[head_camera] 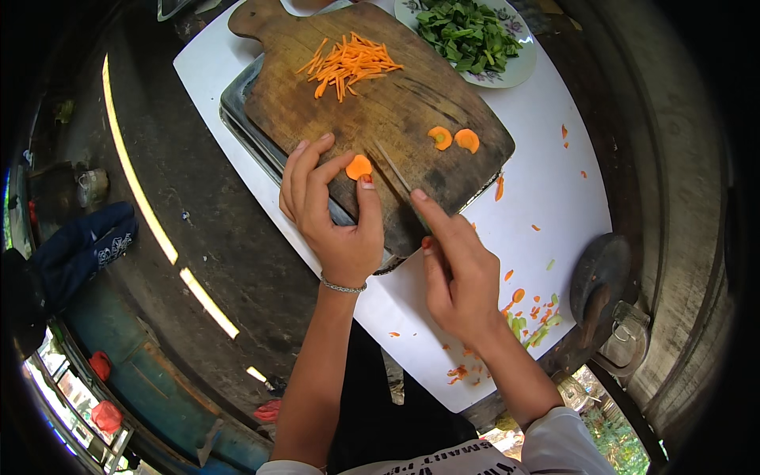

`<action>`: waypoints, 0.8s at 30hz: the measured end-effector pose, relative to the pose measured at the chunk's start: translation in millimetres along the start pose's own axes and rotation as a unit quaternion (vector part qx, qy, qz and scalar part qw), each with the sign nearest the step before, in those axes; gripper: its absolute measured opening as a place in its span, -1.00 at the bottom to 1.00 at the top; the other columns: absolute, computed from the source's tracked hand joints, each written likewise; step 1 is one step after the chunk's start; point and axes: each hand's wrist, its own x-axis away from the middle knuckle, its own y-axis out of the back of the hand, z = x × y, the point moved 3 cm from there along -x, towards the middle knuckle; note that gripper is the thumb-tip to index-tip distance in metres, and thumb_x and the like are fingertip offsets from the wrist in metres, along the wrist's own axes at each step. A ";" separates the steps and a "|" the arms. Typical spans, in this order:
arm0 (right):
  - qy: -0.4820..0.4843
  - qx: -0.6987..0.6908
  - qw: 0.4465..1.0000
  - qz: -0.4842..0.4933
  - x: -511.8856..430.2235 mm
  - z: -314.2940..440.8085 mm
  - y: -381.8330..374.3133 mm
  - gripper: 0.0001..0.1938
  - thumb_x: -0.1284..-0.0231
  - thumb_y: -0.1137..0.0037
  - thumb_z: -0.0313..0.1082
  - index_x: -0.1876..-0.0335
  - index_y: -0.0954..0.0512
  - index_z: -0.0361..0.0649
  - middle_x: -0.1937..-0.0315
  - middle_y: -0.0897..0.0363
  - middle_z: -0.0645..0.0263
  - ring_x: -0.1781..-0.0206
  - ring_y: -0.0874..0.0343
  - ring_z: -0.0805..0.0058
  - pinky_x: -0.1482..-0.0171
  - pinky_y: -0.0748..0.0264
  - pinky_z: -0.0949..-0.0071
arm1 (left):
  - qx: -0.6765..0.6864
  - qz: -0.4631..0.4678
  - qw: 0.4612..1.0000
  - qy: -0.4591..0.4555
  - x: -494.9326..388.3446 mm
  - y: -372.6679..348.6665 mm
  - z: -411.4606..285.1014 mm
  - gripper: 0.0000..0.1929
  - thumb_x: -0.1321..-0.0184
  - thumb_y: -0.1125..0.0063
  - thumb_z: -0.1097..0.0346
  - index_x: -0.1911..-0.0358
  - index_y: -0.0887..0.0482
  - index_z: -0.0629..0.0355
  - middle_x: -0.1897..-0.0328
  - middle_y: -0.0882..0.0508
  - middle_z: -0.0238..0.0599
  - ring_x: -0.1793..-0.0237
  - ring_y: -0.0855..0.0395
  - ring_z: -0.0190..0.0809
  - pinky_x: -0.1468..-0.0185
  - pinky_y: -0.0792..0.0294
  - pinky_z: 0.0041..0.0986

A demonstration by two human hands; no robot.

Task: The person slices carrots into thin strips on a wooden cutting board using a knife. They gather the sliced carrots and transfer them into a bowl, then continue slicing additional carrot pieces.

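Note:
My left hand (335,211) pinches an orange carrot piece (358,167) between thumb and fingers, against the wooden cutting board (297,113). Just to the right, my right hand (460,267) grips a knife (393,165), index finger laid along its spine and the handle mostly hidden. The blade lies over the board, a little apart from the carrot piece. Toward the board's handle end is a pile of thin carrot strips (351,64). Two carrot end pieces, one with a greenish core (440,138) and one plain (467,141), rest near the right edge.
Under the board sits a metal tray (237,113) on a white table (534,196). A floral plate (522,68) holds chopped green leaves (466,32). Carrot and green scraps (534,317) litter the near right, beside a stone mortar (599,273) with a pestle (594,312).

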 end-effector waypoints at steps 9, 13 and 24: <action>-0.022 0.121 0.987 0.099 -0.1 6.9 1.6 -0.14 -0.20 -0.18 -0.59 -0.71 -0.33 0.08 0.32 -0.52 0.13 0.48 -0.58 0.17 0.35 -0.55 0.21 | 0.019 -0.008 1.000 -0.005 0.3 -2.4 2.1 -0.74 -0.16 -0.41 0.42 0.05 -0.81 0.17 -0.40 -0.68 -0.16 -0.56 -0.42 0.16 -0.60 -0.09 0.04; -0.028 0.136 0.982 0.126 1.4 8.7 -0.6 -0.17 -0.23 -0.13 -0.64 -0.70 -0.35 0.02 0.34 -0.64 0.13 0.40 -0.66 0.12 0.28 -0.59 0.18 | 0.025 -0.010 1.000 0.001 1.6 -3.4 3.8 -0.75 -0.16 -0.41 0.42 0.06 -0.81 0.17 -0.40 -0.68 -0.17 -0.55 -0.43 0.15 -0.60 -0.09 0.04; -0.018 0.159 0.980 0.119 1.9 13.6 -4.1 -0.17 -0.25 -0.16 -0.59 -0.70 -0.34 0.06 0.44 -0.63 0.16 0.53 -0.61 0.16 0.40 -0.54 0.20 | 0.022 -0.010 1.000 0.002 2.6 -3.4 3.4 -0.77 -0.23 -0.38 0.39 0.05 -0.82 0.15 -0.41 -0.68 -0.19 -0.56 -0.43 0.14 -0.59 -0.08 0.04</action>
